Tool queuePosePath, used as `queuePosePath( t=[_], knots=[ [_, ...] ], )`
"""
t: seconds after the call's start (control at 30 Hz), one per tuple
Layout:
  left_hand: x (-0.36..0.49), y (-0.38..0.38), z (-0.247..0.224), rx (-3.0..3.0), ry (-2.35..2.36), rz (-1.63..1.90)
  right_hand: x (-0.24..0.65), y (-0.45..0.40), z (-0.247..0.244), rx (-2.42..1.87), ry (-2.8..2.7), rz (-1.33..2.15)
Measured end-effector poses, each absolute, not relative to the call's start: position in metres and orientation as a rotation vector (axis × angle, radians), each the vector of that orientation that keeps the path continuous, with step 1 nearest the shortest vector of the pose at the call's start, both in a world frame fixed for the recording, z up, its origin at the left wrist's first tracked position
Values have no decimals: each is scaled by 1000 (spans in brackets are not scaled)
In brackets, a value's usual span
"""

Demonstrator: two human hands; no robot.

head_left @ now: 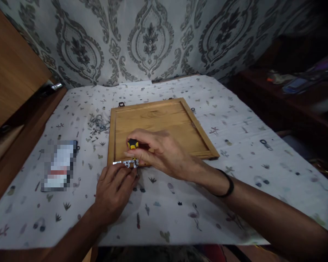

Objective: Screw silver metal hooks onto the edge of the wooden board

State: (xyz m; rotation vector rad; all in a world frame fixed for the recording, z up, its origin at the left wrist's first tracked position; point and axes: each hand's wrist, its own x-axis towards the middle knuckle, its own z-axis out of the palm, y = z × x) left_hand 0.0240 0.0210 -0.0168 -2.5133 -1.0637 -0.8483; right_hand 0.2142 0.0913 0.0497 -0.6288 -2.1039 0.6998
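Note:
A wooden cabinet door (158, 123) with a raised frame lies flat on the cloth-covered table. At its near left edge sits a silver metal hinge (127, 163). My left hand (115, 187) has its bent fingers pressed on the hinge's near side. My right hand (164, 151) is closed around the black and yellow handle of a screwdriver (133, 143). That screwdriver stands upright over the hinge's right end. Its tip is hard to make out against the hinge.
Left of the door lies a pile of small metal hardware and screws (98, 124). A blurred-out phone-like object (59, 165) rests further left. A wooden cabinet (13, 69) borders the table's left side. Behind hangs a patterned curtain (150, 40).

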Motion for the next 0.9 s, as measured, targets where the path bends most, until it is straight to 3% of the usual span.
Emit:
queuePosePath(
  t=[0.23,0.43,0.53,0.7,0.9],
  knots=[
    [26,21,-15,-2493,-1068,-880,216,93,51,-568,-2160,635],
    [23,23,-22,-2443,-1024,-905,203,94,63,-333,-1795,1655],
    [22,23,-23,-2424,-1009,-891,192,99,65,-305,-1689,1907],
    [24,22,-18,-2483,-1058,-856,174,105,58,-153,-1633,1845],
    [26,22,-16,-2477,-1062,-906,159,88,53,-389,-1384,1634]
  ],
)
